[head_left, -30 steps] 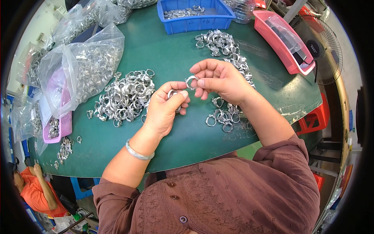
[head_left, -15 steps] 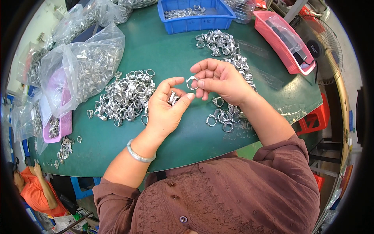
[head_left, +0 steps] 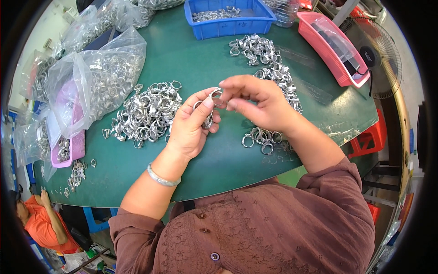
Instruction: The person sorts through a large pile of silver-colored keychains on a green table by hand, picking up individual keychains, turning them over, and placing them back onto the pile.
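My left hand [head_left: 189, 125] is closed, pinching a silver metal ring [head_left: 215, 95] upright between thumb and forefinger. More rings [head_left: 208, 122] are tucked against its curled fingers. Close by on the right, my right hand [head_left: 260, 102] has its thumb and bent fingers apart, with nothing seen between them. Its forefinger tip comes very near the pinched ring; whether it touches cannot be made out. A big heap of silver rings [head_left: 148, 112] lies on the green table [head_left: 200, 57] left of my left hand. A longer pile of rings [head_left: 278, 75] runs behind my right hand, with a small cluster [head_left: 264, 137] at its near end.
A blue bin [head_left: 228, 29] with rings inside stands at the far side. Clear bags of rings [head_left: 112, 75] and a purple basket [head_left: 68, 153] occupy the left. To the right are a pink basket [head_left: 331, 50] and a fan [head_left: 381, 57]. A person in orange [head_left: 45, 223] sits at lower left.
The ring that my right fingers held has passed into my left hand's pinch. My left fingers have closed, and my right thumb and fingers have parted.
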Tool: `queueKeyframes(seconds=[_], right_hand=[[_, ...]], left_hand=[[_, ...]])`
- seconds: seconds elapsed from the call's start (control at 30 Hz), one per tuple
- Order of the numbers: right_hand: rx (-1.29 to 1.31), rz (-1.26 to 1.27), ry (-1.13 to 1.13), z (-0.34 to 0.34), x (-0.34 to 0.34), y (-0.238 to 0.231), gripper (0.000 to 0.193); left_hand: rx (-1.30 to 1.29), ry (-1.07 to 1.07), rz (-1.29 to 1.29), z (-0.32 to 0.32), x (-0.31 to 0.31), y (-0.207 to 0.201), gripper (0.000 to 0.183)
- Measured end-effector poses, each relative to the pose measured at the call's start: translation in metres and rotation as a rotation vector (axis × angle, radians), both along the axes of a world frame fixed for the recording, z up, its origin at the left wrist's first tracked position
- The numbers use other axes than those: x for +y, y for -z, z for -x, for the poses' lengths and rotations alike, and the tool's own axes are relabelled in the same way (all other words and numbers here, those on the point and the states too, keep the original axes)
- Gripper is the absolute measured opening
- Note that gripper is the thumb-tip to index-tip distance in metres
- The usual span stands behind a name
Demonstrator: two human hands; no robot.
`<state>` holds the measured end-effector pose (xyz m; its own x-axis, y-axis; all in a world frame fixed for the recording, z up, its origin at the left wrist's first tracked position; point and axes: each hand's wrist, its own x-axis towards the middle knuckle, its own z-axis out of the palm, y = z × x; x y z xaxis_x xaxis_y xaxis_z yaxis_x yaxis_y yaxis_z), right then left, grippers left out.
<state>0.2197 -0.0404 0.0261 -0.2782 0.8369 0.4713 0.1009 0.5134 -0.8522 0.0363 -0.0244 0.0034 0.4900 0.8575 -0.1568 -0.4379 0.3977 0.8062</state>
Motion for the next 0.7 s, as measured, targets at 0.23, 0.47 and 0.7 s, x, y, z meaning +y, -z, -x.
queueKeyframes(seconds=[0.23, 0.47, 0.7], right_hand=[[-0.423, -0.106, 0.412, -0.029, 0.018, -0.003, 0.019], [-1.003, -0.196, 0.555, -0.04, 0.026, 0.012, 0.016], [-1.027, -0.083, 0.49, -0.041, 0.026, 0.014, 0.015]], left_hand=[[-0.082, 0.076, 0.057, 0.003, 0.003, -0.001, 0.029], [-0.27, 0.151, 0.129, 0.009, 0.009, 0.002, 0.032], [-0.281, 0.185, 0.132, 0.009, 0.009, 0.007, 0.031]])
